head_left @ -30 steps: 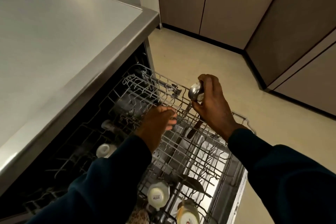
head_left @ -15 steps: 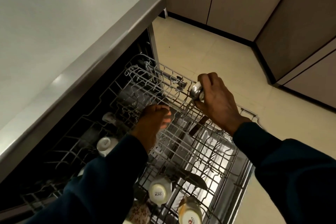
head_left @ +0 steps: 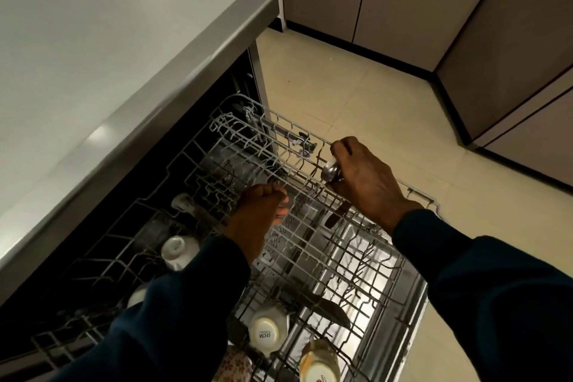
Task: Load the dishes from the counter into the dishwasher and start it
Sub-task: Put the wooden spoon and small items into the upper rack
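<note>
Since half a second earlier, the right hand [head_left: 369, 180] had sunk with the spoon [head_left: 331, 171] until its bowl sat at the far rim of the pulled-out upper rack [head_left: 310, 245], while the left hand [head_left: 259, 217] had barely shifted. Right fingers were curled round the spoon, and the left fingers, bunched, seemed to pinch a rack wire. Done well, the handle would be threaded straight down between wires, the left hand steadying the rack, clear of the upturned cups [head_left: 269, 330] nearer the person.
</note>
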